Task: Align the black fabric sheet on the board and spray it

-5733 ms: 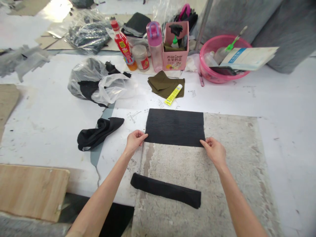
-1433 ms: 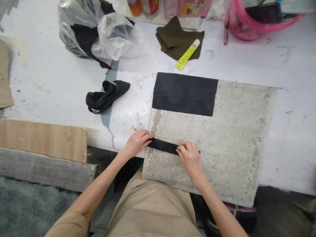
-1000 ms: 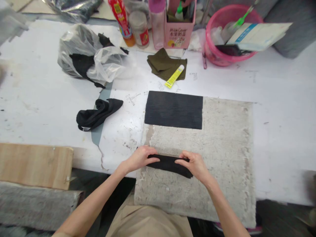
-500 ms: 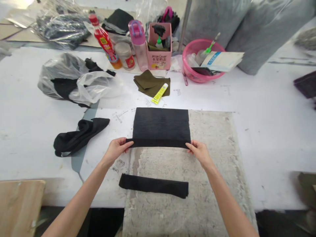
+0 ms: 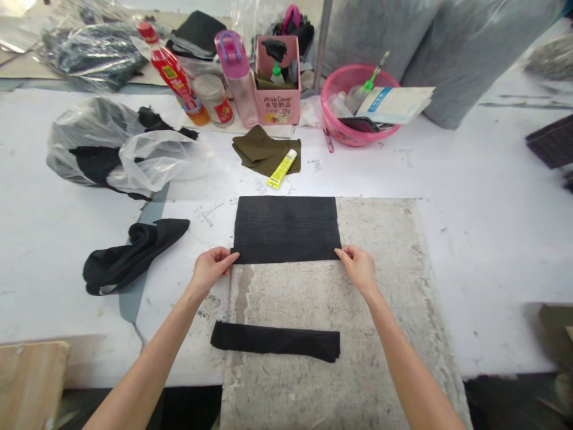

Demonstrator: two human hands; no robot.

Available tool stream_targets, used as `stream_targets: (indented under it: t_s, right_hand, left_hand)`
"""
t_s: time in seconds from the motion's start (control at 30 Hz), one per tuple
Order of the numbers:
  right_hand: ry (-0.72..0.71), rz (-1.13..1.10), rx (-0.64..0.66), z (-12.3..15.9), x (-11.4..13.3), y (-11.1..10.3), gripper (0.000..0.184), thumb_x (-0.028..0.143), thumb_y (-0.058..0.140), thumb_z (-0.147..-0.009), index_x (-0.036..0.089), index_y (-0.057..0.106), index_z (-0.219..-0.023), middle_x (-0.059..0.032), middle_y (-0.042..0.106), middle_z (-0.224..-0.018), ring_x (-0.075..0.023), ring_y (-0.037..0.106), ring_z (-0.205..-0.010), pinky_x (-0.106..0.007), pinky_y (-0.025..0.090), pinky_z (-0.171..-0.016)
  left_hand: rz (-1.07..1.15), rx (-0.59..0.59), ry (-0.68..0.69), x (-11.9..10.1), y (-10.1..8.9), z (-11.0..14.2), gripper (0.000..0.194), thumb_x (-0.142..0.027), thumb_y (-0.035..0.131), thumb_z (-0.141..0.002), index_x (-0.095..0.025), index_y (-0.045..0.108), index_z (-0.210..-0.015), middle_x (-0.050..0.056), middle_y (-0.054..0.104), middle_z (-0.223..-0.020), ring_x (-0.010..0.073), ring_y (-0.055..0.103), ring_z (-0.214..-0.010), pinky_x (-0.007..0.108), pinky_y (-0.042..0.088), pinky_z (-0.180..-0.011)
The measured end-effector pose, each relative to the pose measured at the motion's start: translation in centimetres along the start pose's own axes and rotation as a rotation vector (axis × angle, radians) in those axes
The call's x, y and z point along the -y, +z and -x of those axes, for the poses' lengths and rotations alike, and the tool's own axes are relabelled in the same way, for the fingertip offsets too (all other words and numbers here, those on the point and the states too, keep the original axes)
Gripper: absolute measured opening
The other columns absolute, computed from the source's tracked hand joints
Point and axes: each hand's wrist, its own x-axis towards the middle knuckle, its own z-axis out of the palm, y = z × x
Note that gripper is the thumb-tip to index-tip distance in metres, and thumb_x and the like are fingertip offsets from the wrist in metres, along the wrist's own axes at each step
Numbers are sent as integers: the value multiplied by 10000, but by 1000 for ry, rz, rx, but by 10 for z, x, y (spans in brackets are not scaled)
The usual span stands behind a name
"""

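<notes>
A black fabric strip (image 5: 287,254) lies along the lower edge of a panel of overlapping black strips (image 5: 286,218). My left hand (image 5: 212,269) pinches the strip's left end between thumb and fingers. At the right end, my right hand (image 5: 359,269) has its thumb and fingertips closed on the strip. Below my hands, a folded stack of black strips (image 5: 275,342) rests on the worn grey board (image 5: 380,340) that also bears the panel.
A rolled black cloth (image 5: 129,257) lies to the left, below a plastic bag (image 5: 102,149). Behind the panel are olive cloth pieces (image 5: 255,146) with a yellow tube (image 5: 282,170). Farther back stand a red bottle (image 5: 172,74), a pink box (image 5: 277,106) and a pink basin (image 5: 358,136).
My hands went from the panel down to the stack, took a strip and carried it up to the panel's lower edge. Since half a second ago, the strip has settled flatter against the panel.
</notes>
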Motion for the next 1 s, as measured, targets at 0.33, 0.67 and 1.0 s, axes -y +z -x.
stream_targets:
  t_s: [0.33, 0.67, 1.0]
  right_hand:
    - [68, 37, 63, -7, -5, 0, 463, 642, 484, -785, 219, 578, -624, -10, 593, -539, -151, 493, -487, -279, 278, -519]
    - [67, 33, 71, -9, -7, 0, 482, 659, 479, -778, 219, 567, -599, -4, 567, -478, -164, 508, -469, -291, 296, -526]
    - [101, 25, 87, -9, -9, 1, 426, 605, 505, -787, 220, 576, -618, 6, 573, -472, -170, 524, -468, -294, 308, -538]
  left_hand:
    - [19, -4, -17, -3, 1, -1, 373, -499, 713, -676, -165, 552, -636, -38, 487, -426, 59, 367, -370, 173, 237, -385]
    - [68, -42, -22, 0, 3, -3, 354, -469, 723, -664, -171, 537, -631, -47, 476, -405, 57, 350, -346, 175, 219, -367]
    - [106, -64, -15, 0, 6, 0, 337, -454, 718, -689, -165, 545, -661, -57, 474, -417, 53, 339, -350, 179, 217, -372]
